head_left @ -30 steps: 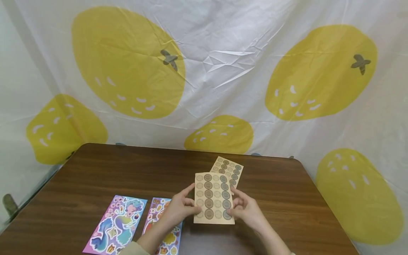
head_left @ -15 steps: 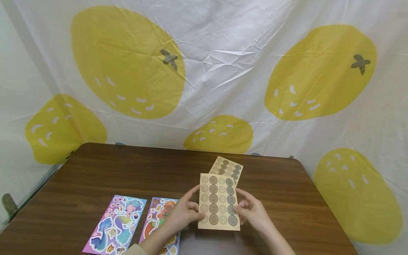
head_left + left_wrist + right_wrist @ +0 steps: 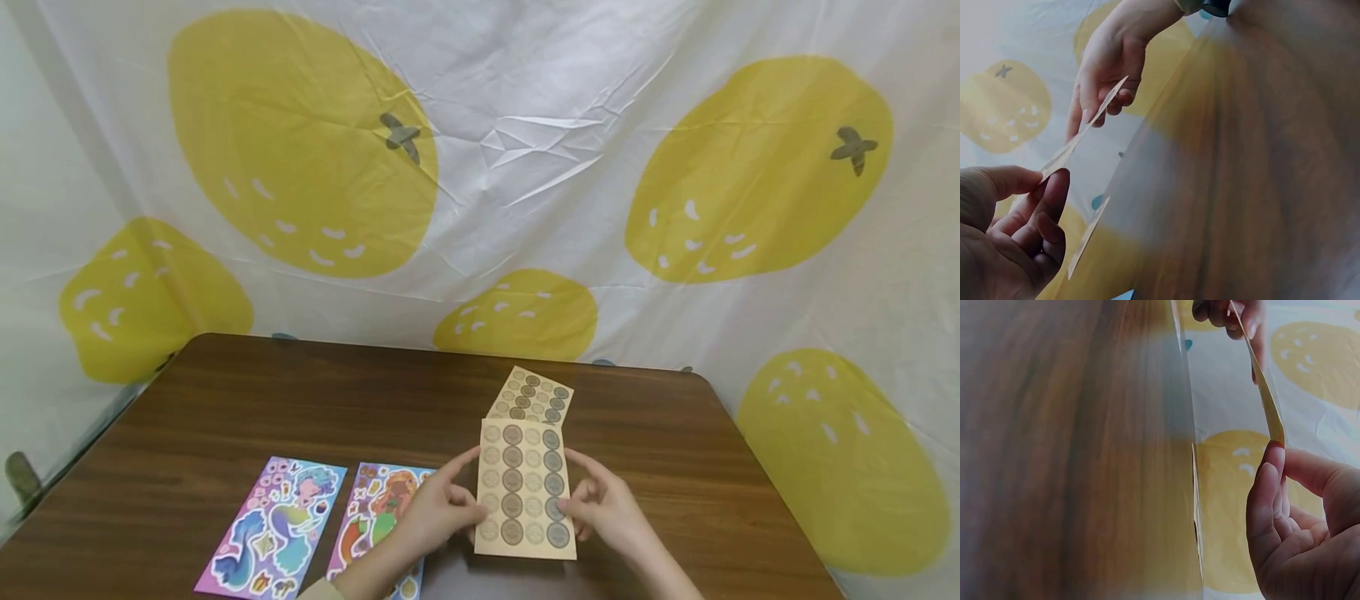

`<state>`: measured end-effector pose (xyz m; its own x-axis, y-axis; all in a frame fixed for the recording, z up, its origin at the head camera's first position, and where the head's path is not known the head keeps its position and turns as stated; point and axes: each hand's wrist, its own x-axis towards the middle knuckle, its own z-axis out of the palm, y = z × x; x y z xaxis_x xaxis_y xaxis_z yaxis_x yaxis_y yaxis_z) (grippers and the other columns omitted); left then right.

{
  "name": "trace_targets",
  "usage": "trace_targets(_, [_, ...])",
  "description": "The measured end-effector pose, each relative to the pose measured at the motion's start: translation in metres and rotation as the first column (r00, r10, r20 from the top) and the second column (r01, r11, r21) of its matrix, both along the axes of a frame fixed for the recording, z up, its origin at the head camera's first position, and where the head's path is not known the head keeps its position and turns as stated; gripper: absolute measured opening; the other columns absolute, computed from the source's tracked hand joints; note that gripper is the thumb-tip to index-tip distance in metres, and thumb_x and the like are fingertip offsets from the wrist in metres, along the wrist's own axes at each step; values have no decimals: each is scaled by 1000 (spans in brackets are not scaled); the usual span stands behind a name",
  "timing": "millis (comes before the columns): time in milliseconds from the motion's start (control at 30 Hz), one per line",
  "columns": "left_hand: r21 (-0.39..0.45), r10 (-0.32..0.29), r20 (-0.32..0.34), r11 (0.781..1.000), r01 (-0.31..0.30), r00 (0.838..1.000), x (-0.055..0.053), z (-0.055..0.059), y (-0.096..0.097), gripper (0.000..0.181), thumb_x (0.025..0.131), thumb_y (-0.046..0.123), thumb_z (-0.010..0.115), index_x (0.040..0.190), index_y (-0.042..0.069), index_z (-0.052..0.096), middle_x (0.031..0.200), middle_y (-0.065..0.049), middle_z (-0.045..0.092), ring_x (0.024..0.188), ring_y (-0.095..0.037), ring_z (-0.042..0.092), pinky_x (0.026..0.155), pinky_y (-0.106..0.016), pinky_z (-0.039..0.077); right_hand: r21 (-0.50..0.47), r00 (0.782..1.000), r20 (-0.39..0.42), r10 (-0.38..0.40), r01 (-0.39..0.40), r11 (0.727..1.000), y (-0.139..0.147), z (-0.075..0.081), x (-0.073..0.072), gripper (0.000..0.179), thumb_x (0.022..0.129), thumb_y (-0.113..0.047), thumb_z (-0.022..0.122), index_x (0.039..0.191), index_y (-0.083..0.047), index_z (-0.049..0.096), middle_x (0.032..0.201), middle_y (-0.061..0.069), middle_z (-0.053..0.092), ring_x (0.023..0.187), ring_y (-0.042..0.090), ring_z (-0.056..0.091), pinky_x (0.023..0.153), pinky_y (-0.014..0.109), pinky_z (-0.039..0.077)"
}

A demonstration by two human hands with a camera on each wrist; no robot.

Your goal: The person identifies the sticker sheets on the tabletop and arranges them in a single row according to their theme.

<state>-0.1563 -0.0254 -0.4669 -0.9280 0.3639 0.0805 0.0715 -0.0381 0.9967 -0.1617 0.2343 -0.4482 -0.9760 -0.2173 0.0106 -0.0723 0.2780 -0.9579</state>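
Held beige sheet is pinched between two grips

The left grip (image 3: 444, 510) and the right grip (image 3: 611, 508) are both nearly closed, each one pinching a side edge of the held beige sheet (image 3: 522, 492), thumb in front and fingers behind. The sheet is thus between the two grips, raised above the worktop (image 3: 315, 408), and its columns of round designs face the head camera. Both wrist views show it almost edge-on.

Just beyond the grips lies a second beige sheet (image 3: 532, 393), set at an angle, with its nearer part hidden behind the held one. To the left of the left grip lie two mermaid sheets: the first mermaid sheet (image 3: 277, 525) well apart, the second mermaid sheet (image 3: 390, 498) near and partly covered by the left arm (image 3: 375, 568).

To hold it well, I would judge that the pinch should be light and equal on both sides, with the grips level, because such thin paper probably bends easily. It seems better to keep the thumbs on the margins, so that no round design is creased.
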Motion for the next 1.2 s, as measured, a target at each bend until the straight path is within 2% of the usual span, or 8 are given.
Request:
trace_targets(200, [-41, 14, 0, 999, -14, 1000, 5, -3, 4, 81, 77, -6, 68, 148, 0, 29, 64, -11, 65, 46, -18, 59, 44, -25, 47, 5, 999, 32, 17, -17, 1000, 5, -1, 5, 78, 79, 4, 72, 145, 3, 31, 65, 13, 58, 47, 18, 54, 42, 34, 50])
trace_targets(367, [-62, 33, 13, 998, -32, 999, 10, -8, 7, 81, 76, -5, 69, 147, -1, 31, 64, -11, 66, 46, -21, 60, 45, -26, 48, 17, 996, 76, 36, -37, 999, 7, -3, 8, 81, 78, 3, 73, 146, 5, 28, 64, 12, 57, 48, 17, 54, 43, 32, 50])
trace_targets(500, [-62, 40, 29, 997, -38, 999, 13, -11, 9, 82, 75, -6, 69, 146, -3, 30, 64, -11, 66, 44, -19, 59, 45, -27, 49, 34, 994, 93, 55, -58, 998, 9, -5, 8, 83, 78, 2, 73, 146, 6, 25, 64, 10, 56, 47, 17, 55, 42, 31, 49])
trace_targets(700, [-94, 43, 56, 995, -38, 998, 16, -13, 11, 82, 75, -3, 71, 146, -1, 32, 63, -8, 66, 43, -15, 58, 39, -22, 43, 73, 991, 112, 66, -75, 995, 12, -5, 9, 85, 78, -1, 75, 147, 6, 25, 64, 8, 57, 49, 19, 56, 42, 31, 49])
trace_targets(900, [-76, 31, 88, 997, -24, 996, 20, -18, 13, 81, 75, -4, 70, 146, -2, 32, 64, -10, 66, 42, -14, 57, 37, -26, 46, 69, 982, 171, 78, -90, 994, 14, -5, 12, 90, 76, -4, 77, 147, 5, 23, 65, 9, 58, 50, 19, 57, 42, 28, 47])
trace_targets(1200, [-76, 29, 155, 997, -18, 988, 22, -20, 15, 80, 74, -6, 71, 144, -7, 32, 66, -12, 66, 41, -13, 57, 38, -30, 49, 44, 963, 228, 140, -154, 987, 19, -12, 12, 93, 78, -5, 76, 148, 6, 17, 66, 8, 59, 51, 16, 57, 43, 24, 46])
